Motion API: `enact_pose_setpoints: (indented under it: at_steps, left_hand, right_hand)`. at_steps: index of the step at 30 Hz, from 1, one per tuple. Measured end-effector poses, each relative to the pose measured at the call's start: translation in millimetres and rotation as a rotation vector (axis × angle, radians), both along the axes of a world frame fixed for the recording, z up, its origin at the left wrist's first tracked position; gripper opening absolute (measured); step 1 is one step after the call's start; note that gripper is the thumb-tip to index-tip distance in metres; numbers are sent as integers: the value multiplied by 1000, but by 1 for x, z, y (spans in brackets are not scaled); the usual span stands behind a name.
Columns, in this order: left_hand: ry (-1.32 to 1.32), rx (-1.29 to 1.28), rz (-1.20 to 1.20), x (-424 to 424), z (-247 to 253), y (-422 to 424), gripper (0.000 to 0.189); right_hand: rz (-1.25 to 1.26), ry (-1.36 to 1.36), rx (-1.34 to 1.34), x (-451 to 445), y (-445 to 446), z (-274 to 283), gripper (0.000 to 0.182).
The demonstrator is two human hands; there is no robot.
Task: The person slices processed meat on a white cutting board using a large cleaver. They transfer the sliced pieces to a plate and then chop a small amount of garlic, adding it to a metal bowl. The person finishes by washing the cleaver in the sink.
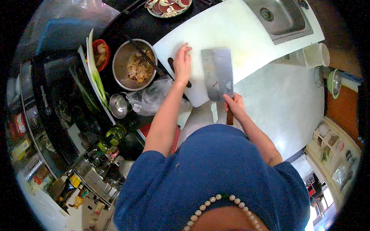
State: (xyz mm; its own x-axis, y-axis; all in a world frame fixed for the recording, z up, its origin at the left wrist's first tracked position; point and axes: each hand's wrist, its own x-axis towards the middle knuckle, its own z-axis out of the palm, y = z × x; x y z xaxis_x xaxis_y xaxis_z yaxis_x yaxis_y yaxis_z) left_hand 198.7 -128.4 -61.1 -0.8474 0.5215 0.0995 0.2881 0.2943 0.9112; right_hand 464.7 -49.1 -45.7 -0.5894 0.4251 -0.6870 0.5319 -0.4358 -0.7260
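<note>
My right hand grips a cleaver by its brown wooden handle, with the thumb near the heel of the blade. The broad rectangular blade is held over the near part of a large white cutting board, and a small reddish scrap clings to it. Over the board's left side, my left hand stretches out with its fingers extended and nothing visible in it. Dark handle-like parts show on both sides of that hand; it partly covers them. Whether the palm touches the board is unclear.
Left of the board stands a steel bowl of minced meat with dark chopsticks across it. Nearby are a clear plastic bag, a small metal bowl, scallions and a red basket. A sliced-food plate and sink lie beyond.
</note>
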Motion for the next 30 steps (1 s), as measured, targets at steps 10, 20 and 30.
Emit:
enact_pose_setpoints:
  at_steps: [10, 20, 30]
  left_hand:
    - [-7, 196, 129, 43, 44, 12, 31]
    - [579, -188, 324, -75, 136, -73, 44]
    - [613, -635, 454, -91, 83, -135, 7]
  right_hand:
    - [80, 57, -17, -45, -21, 50, 23]
    - [414, 299, 44, -171, -21, 143, 20]
    - [337, 292, -220, -160, 26, 139, 16]
